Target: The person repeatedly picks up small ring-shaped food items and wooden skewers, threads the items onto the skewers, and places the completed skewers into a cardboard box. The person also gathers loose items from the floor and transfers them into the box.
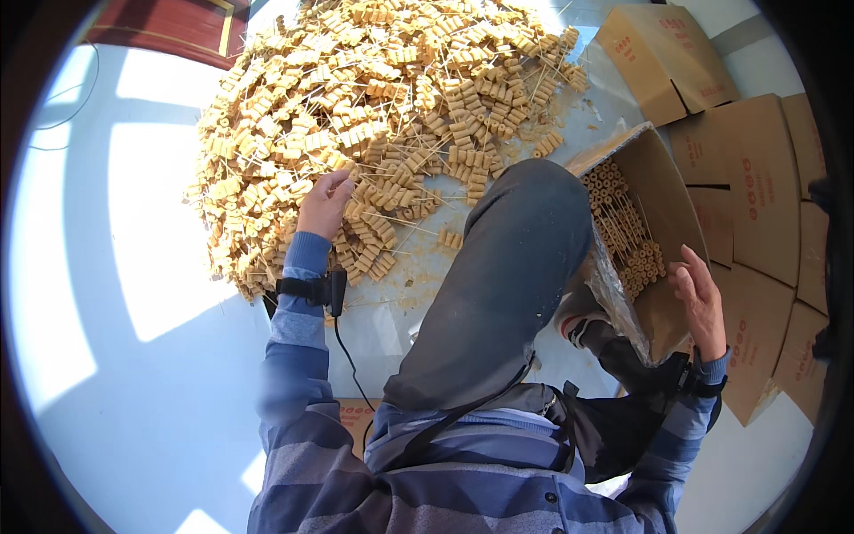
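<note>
A large heap of tan, ring-shaped food pieces threaded on thin wooden sticks lies on the floor before me. My left hand is at the near side of this heap with its fingers bent. Whether its fingertips grip a skewer is unclear. To the right of my knee, an open cardboard box stands tilted, with a clear plastic liner along its near edge. Packed inside it are rows of skewers, many with round ends facing up. Over the box's right side, my right hand has its fingers apart and holds nothing.
Several printed cardboard boxes are stacked at the right, and another box is behind them. My bent leg lies between heap and open box. A cable hangs from my left wrist device. A red panel is at the upper left.
</note>
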`<control>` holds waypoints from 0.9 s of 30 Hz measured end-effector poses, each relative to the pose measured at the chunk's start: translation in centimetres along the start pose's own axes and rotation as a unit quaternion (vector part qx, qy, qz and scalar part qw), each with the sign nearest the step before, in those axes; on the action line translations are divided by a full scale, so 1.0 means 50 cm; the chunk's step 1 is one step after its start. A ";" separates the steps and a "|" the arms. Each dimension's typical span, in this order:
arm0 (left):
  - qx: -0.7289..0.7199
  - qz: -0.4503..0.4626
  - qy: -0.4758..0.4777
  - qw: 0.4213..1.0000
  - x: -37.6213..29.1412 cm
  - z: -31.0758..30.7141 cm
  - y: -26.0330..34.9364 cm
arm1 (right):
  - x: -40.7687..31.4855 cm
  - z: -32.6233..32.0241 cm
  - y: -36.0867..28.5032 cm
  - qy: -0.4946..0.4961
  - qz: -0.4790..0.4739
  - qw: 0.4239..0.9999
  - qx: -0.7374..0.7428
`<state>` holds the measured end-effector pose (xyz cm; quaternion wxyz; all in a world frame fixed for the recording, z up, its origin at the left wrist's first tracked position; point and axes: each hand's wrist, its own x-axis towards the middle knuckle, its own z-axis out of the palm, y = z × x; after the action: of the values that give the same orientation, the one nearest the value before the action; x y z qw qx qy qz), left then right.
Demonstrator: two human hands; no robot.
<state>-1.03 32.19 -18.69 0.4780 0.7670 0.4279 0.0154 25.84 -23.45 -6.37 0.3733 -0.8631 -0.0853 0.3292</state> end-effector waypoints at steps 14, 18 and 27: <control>-0.551 -0.293 -0.077 0.777 0.029 0.235 -0.249 | -0.198 0.123 -0.244 -0.133 -0.114 0.969 0.176; -0.580 -0.303 -0.033 0.756 0.075 0.250 -0.276 | -0.188 0.130 -0.241 -0.136 -0.106 0.968 0.184; -0.590 -0.343 0.016 0.731 0.097 0.257 -0.307 | -0.167 0.148 -0.222 -0.164 -0.034 0.967 0.192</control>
<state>-2.24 28.90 -38.98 0.8006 0.1312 0.5738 0.1122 15.84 -14.57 1.90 0.5241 -0.7058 -0.1103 0.4636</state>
